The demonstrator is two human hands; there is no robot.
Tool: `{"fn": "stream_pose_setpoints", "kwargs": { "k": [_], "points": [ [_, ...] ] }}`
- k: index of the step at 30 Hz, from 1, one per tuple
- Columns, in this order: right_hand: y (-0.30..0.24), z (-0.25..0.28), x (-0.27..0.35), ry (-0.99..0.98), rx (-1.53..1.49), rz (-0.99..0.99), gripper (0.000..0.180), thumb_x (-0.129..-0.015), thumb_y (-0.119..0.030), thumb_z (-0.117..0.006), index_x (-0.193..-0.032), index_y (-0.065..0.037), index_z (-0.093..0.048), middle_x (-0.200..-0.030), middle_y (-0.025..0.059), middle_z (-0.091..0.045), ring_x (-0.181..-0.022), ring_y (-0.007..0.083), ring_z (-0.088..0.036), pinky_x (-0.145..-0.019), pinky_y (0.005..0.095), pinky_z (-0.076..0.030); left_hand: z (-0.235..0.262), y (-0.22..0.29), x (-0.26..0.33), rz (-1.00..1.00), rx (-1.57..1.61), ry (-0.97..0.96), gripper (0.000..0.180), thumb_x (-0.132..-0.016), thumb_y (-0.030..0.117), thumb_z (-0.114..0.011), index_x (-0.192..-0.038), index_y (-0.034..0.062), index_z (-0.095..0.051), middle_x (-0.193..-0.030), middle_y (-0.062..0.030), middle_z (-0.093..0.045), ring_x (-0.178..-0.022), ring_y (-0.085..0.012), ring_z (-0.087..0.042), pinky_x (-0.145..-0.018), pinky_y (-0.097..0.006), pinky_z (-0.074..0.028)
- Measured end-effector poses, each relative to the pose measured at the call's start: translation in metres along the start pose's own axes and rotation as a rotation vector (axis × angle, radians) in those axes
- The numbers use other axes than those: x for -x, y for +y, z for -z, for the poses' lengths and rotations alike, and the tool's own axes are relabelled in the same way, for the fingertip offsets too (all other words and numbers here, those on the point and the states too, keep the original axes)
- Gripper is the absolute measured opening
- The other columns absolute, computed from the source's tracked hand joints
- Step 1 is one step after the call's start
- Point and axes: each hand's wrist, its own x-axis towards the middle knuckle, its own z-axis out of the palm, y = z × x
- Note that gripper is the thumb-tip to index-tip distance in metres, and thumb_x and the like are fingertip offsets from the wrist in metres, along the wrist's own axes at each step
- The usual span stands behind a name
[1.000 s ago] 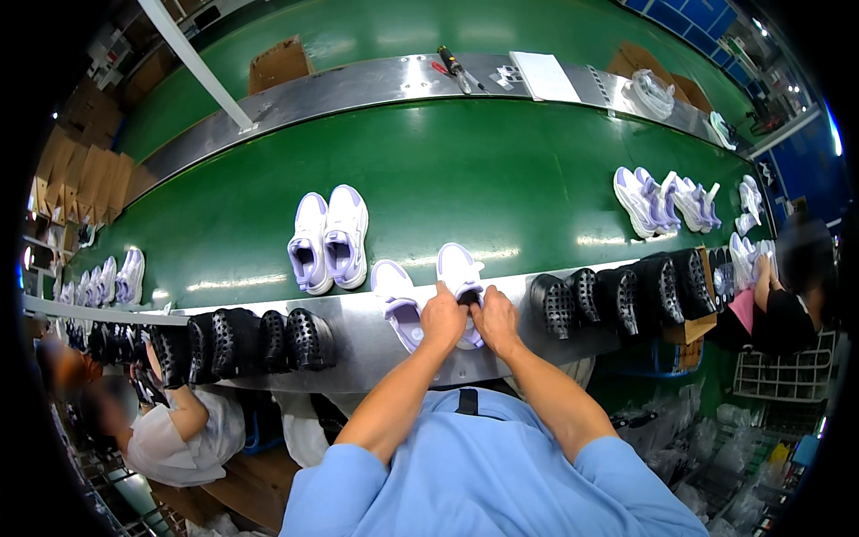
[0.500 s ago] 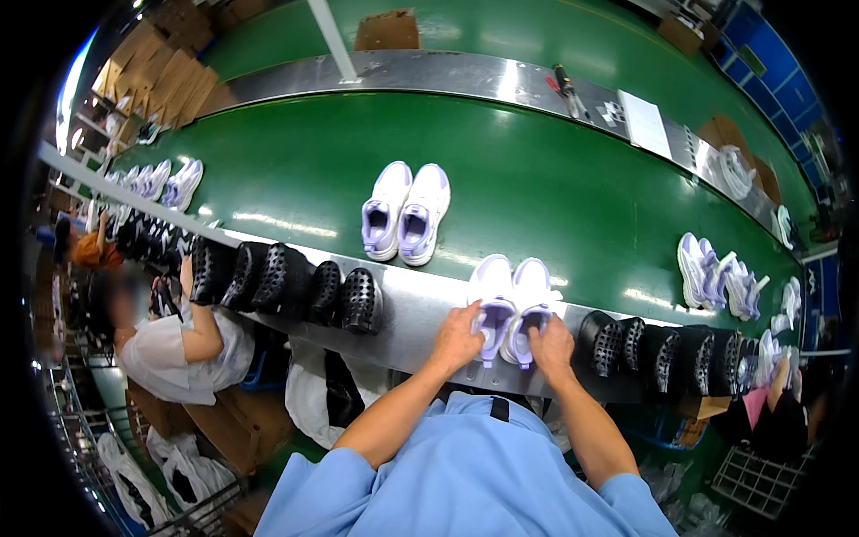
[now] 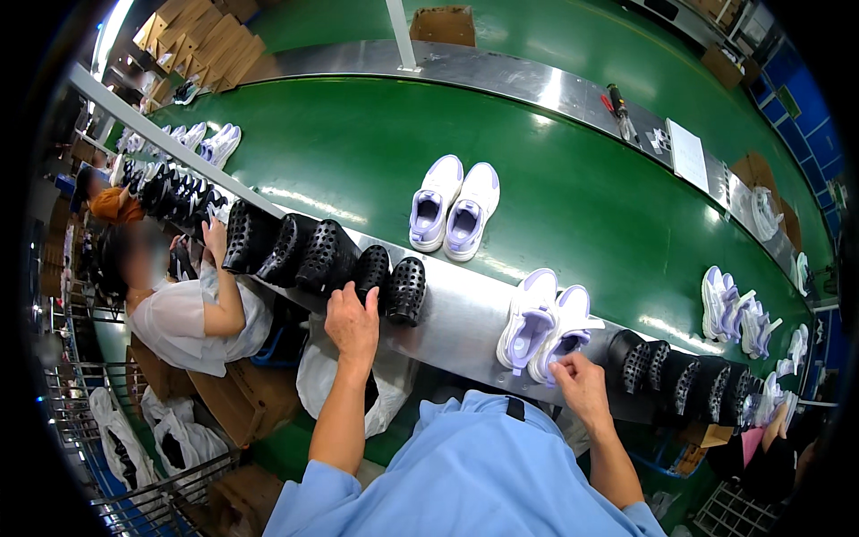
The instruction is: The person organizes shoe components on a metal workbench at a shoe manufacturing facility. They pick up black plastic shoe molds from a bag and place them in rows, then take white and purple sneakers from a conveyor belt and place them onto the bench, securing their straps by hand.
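My left hand (image 3: 352,324) reaches to the row of black perforated shoe-shaped forms. Its fingers and thumb are apart, with the fingertips at the lower end of one form (image 3: 371,268); whether they touch it is hard to tell. Beside that stands another black form (image 3: 408,291). On the metal edge in front of me lies a pair of white and lilac sneakers, a left sneaker (image 3: 530,313) and a right sneaker (image 3: 565,324), heels toward me. My right hand (image 3: 583,387) is curled, its fingertips pinched at the heel of the right sneaker.
Another sneaker pair (image 3: 455,208) stands on the green belt (image 3: 349,134) ahead. More black forms (image 3: 680,376) line the metal edge at right. A co-worker (image 3: 192,313) sits at left. A screwdriver-like tool (image 3: 619,109) and paper (image 3: 686,154) lie on the far metal ledge.
My left hand has let go of the left sneaker and moved left to the black forms. My right hand has drawn back from the right sneaker's opening to its heel. The view has shifted left.
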Motion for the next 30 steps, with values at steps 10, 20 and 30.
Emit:
{"fn": "stream_pose_setpoints", "kwargs": {
  "k": [10, 20, 30],
  "points": [
    [-0.068, -0.051, -0.009, -0.293, -0.899, -0.093, 0.043, -0.102, -0.032, -0.069, -0.131, -0.002, -0.059, -0.108, 0.0029, -0.068, -0.088, 0.0114, -0.065, -0.076, 0.0283, -0.054, 0.092, 0.096, 0.013, -0.376, 0.49, 0.009, 0.041, -0.073, 0.017, -0.092, -0.106, 0.0033, -0.072, -0.073, -0.0084, -0.054, -0.062, -0.0278, -0.054, -0.055, -0.04, -0.045],
    [-0.047, -0.03, -0.007, -0.566, -0.748, -0.177, 0.034, -0.091, -0.036, -0.073, -0.108, -0.007, -0.066, -0.086, -0.0006, -0.06, -0.073, 0.0089, -0.055, -0.062, 0.0276, -0.046, 0.049, 0.17, 0.011, 0.148, 1.409, -0.878, 0.042, -0.092, 0.018, -0.075, -0.129, -0.0003, -0.066, -0.117, -0.0076, -0.065, -0.104, -0.0165, -0.061, -0.086, -0.029, -0.051],
    [-0.053, -0.009, 0.032, 0.031, 0.214, 0.156, 0.055, -0.097, -0.052, -0.066, -0.099, 0.003, -0.063, -0.079, 0.0277, -0.069, -0.076, 0.0466, -0.07, -0.069, 0.0535, -0.055, -0.015, 0.206, 0.053, 0.561, 1.452, -0.998, 0.013, -0.092, 0.005, -0.073, -0.104, 0.0021, -0.07, -0.09, 0.0011, -0.065, -0.081, -0.0071, -0.057, -0.073, -0.023, -0.048]
  ]
}}
